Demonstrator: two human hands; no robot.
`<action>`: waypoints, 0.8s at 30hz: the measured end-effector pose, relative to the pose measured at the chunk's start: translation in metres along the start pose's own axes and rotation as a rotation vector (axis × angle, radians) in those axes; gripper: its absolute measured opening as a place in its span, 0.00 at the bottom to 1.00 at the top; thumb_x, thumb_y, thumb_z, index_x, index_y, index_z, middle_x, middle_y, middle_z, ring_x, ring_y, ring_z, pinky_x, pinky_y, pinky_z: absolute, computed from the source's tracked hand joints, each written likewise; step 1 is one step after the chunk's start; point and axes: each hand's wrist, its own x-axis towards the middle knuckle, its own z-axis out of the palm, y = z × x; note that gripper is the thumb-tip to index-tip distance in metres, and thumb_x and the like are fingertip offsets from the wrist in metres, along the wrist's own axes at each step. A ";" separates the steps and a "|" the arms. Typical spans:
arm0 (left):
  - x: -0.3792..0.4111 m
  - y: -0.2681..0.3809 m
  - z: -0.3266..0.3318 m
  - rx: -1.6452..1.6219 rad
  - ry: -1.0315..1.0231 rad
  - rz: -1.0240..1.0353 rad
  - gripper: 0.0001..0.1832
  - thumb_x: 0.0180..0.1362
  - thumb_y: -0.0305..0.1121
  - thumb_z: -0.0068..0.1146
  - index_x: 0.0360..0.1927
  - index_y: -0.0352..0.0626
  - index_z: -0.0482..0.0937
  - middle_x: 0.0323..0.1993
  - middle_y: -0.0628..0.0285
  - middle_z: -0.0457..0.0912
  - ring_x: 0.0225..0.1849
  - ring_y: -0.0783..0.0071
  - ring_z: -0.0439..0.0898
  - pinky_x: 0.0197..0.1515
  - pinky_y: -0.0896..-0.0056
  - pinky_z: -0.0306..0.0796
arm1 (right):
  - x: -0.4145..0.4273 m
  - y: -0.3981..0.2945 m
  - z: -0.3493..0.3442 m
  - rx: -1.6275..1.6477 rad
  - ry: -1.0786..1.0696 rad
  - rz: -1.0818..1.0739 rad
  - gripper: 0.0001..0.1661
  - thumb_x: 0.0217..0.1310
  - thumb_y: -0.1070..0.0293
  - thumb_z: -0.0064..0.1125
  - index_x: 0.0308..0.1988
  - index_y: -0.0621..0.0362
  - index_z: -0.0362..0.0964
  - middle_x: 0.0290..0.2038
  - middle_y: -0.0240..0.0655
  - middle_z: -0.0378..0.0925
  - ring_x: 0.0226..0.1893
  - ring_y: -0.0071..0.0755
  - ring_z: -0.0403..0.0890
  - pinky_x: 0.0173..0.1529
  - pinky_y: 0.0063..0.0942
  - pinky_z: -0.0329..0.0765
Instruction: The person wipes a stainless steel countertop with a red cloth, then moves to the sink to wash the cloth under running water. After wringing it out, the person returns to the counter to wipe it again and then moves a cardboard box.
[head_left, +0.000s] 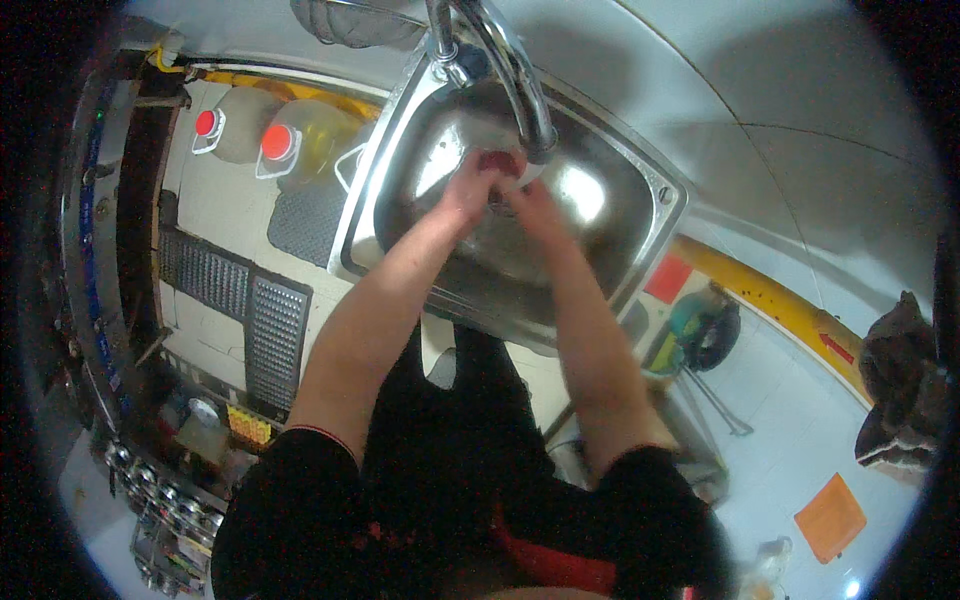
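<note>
My left hand (474, 187) and my right hand (534, 204) meet over a stainless steel sink (480, 262), just under the spout of a chrome faucet (536, 124). Their fingers come together and are blurred. A dark red patch (496, 161) shows between the fingers; whether it is a held thing or shaded skin is unclear. Next to the right fingers is a pale, whitish patch (534, 172), too blurred to name. Bright reflections lie on the basin's wall on both sides of the hands.
Left of the sink stand two large plastic jugs with red caps, one (240, 124) pale, one (319, 139) holding yellow liquid. Perforated dark mats (277, 337) lie on the floor. To the right are a yellow floor-edge strip (765, 289), a green and black item (701, 330) and dark cloth (904, 375).
</note>
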 end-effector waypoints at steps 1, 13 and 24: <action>-0.010 0.009 0.009 -0.166 0.014 -0.059 0.21 0.52 0.26 0.57 0.52 0.37 0.71 0.52 0.55 0.78 0.48 0.64 0.78 0.49 0.65 0.72 | -0.006 -0.005 0.007 0.088 0.007 0.014 0.39 0.58 0.60 0.60 0.65 0.60 0.56 0.58 0.50 0.70 0.58 0.43 0.73 0.60 0.39 0.70; -0.030 0.136 -0.049 0.185 0.081 -0.043 0.18 0.65 0.47 0.43 0.40 0.42 0.73 0.38 0.61 0.79 0.40 0.71 0.79 0.41 0.66 0.77 | 0.017 0.047 0.012 -0.495 -0.067 -0.158 0.24 0.50 0.68 0.69 0.47 0.61 0.71 0.41 0.42 0.80 0.41 0.39 0.83 0.45 0.32 0.79; -0.037 0.100 -0.024 0.196 -0.082 0.179 0.20 0.67 0.47 0.43 0.41 0.38 0.75 0.38 0.57 0.80 0.39 0.68 0.80 0.40 0.65 0.75 | -0.041 -0.058 -0.046 -0.839 -0.208 -0.378 0.30 0.49 0.75 0.62 0.55 0.55 0.67 0.49 0.45 0.74 0.48 0.51 0.77 0.50 0.37 0.77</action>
